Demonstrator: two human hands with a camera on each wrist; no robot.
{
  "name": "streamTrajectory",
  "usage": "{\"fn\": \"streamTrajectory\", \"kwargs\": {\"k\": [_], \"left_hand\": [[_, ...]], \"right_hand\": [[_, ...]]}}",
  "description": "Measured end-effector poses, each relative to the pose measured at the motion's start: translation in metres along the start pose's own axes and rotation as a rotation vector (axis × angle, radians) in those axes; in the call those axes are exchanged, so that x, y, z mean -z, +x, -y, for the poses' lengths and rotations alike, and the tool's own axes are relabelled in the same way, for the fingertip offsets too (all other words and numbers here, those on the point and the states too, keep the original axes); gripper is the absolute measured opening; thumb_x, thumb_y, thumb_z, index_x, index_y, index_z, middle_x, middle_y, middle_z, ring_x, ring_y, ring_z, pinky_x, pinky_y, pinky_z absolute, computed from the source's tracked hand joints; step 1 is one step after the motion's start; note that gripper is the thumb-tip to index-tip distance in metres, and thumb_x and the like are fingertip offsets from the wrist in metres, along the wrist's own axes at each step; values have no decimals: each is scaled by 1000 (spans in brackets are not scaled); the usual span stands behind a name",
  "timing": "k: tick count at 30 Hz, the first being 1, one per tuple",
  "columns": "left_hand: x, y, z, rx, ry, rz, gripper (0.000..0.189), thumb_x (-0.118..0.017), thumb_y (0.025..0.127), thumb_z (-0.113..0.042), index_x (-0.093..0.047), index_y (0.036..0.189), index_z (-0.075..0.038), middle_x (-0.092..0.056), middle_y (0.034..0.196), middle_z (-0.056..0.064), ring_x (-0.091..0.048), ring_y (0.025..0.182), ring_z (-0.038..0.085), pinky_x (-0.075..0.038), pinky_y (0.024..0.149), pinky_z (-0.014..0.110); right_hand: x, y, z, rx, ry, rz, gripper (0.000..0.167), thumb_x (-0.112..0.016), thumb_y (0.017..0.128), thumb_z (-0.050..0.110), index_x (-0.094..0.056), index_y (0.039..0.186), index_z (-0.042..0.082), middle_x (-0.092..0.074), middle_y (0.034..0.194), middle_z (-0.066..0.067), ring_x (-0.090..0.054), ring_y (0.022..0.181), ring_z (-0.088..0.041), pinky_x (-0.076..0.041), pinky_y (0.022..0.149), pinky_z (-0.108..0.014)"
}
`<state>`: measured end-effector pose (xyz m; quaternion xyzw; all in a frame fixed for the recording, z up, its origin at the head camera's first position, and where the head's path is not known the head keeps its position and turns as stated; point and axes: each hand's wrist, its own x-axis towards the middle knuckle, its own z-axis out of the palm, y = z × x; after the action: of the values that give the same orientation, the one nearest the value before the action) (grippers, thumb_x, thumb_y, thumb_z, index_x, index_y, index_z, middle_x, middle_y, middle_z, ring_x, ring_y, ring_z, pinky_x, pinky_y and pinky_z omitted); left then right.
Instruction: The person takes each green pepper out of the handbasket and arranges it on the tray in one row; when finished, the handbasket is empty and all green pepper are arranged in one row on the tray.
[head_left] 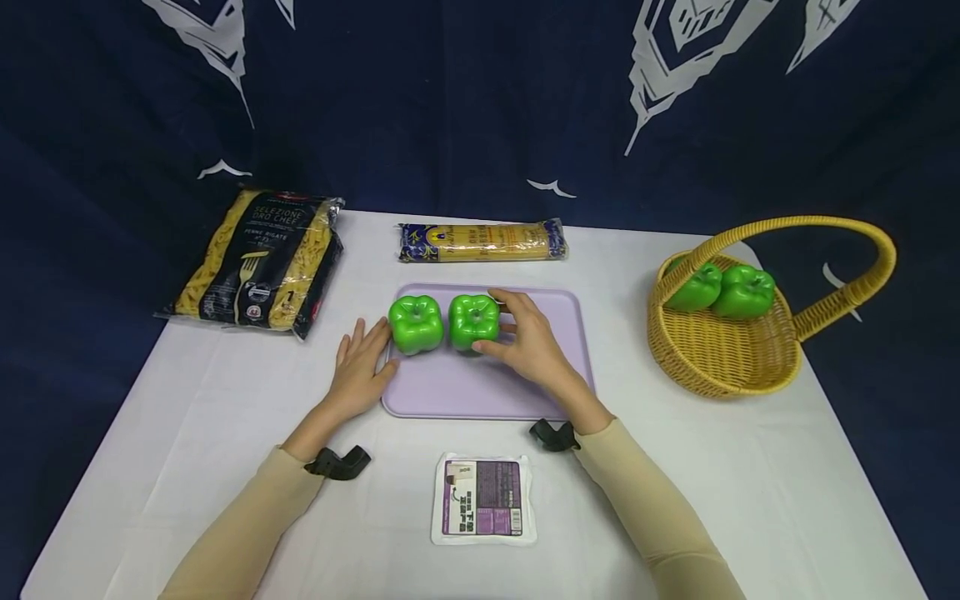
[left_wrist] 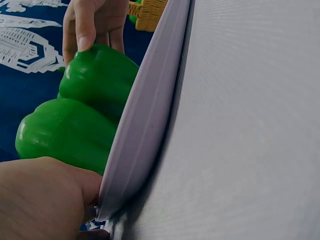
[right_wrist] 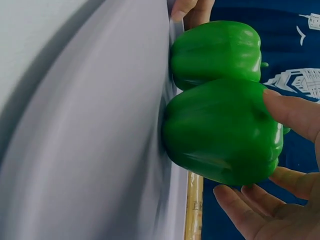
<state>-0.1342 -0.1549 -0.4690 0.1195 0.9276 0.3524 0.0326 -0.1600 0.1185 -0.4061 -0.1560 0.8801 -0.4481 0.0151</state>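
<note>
Two green bell peppers stand side by side on a lilac tray point(head_left: 480, 392). My right hand point(head_left: 534, 343) holds the right-hand bell pepper point(head_left: 474, 322), its thumb on the near side and fingertips along the other side. In the right wrist view that same pepper point(right_wrist: 220, 132) sits between thumb and fingers, its base at the tray surface. My left hand point(head_left: 358, 375) rests at the tray's left rim with fingers extended, close beside the left bell pepper point(head_left: 416, 324). The left wrist view shows the left hand point(left_wrist: 45, 200) low at the rim, its fingertips partly hidden.
A wicker basket point(head_left: 720, 379) with a tall handle stands at the right, two green peppers point(head_left: 744, 292) inside. Behind the tray lies a spaghetti pack point(head_left: 483, 242); a penne bag point(head_left: 255, 258) lies back left. A white-and-purple packet point(head_left: 483, 500) is in front of the tray.
</note>
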Motion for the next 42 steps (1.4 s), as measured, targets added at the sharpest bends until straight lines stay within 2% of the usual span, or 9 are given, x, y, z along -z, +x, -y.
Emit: {"fn": "streamTrajectory", "kwargs": {"k": [8, 14, 23, 25, 27, 29, 32, 35, 42], "left_hand": [[-1, -1, 1, 0, -2, 0, 63, -52, 96, -17, -28, 152, 1, -20, 162, 18, 4, 150, 44, 9, 118, 59], [-1, -1, 1, -3, -7, -4, 63, -52, 96, -17, -28, 152, 1, -21, 162, 18, 4, 150, 44, 8, 118, 59], [-1, -1, -1, -4, -3, 1, 64, -51, 96, -17, -28, 152, 1, -20, 161, 19, 4, 150, 44, 8, 118, 59], [-1, -1, -1, -6, 0, 0, 64, -51, 96, -17, -27, 152, 1, -21, 161, 19, 3, 150, 45, 8, 118, 59], [-1, -1, -1, -10, 3, 0, 64, -51, 96, -17, -27, 153, 0, -21, 161, 19, 3, 150, 45, 8, 118, 60], [-1, -1, 0, -12, 5, -2, 64, -50, 96, -17, -26, 153, 0, -21, 161, 20, 2, 149, 46, 8, 118, 60], [0, -1, 0, -13, 5, -2, 64, -50, 96, -18, -26, 153, -1, -21, 161, 20, 2, 149, 46, 8, 118, 60], [0, -1, 0, -10, 6, 0, 64, -50, 96, -18, -26, 153, -1, -21, 161, 20, 2, 149, 46, 8, 118, 60], [0, -1, 1, -9, -1, -1, 64, -51, 96, -17, -26, 153, 0, -21, 161, 20, 3, 149, 46, 8, 118, 60]], "right_hand": [[10, -7, 0, -4, -11, 1, 82, -84, 76, 17, -42, 145, 5, -47, 138, -19, -51, 128, -35, -52, 99, -41], [26, -17, -1, 57, -12, -45, 77, -84, 76, 15, -45, 142, 3, -50, 137, -20, -53, 126, -33, -52, 99, -42], [71, -47, -16, 85, -70, -198, 72, -84, 75, 6, -49, 138, -1, -53, 134, -20, -56, 123, -35, -54, 95, -42], [84, -56, -22, 80, -85, -246, 70, -82, 76, 4, -50, 137, -2, -54, 133, -21, -56, 122, -37, -53, 95, -38], [98, -66, -28, 71, -104, -298, 68, -82, 76, 1, -51, 136, -3, -54, 132, -21, -57, 121, -37, -53, 94, -27], [113, -75, -33, 57, -123, -356, 67, -81, 75, -2, -51, 135, -5, -55, 130, -21, -58, 118, -33, -51, 92, -16], [137, -88, -42, 18, -146, -438, 66, -81, 74, -4, -52, 134, -5, -56, 128, -21, -58, 115, -13, -46, 88, -4], [160, -99, -50, -62, -186, -519, 66, -80, 76, -4, -52, 135, -3, -55, 129, -20, -54, 111, 2, -45, 85, -1], [206, -114, -68, -281, -251, -702, 67, -79, 80, 6, -51, 141, 11, -53, 135, -3, -56, 121, -8, -47, 91, -8]]}}
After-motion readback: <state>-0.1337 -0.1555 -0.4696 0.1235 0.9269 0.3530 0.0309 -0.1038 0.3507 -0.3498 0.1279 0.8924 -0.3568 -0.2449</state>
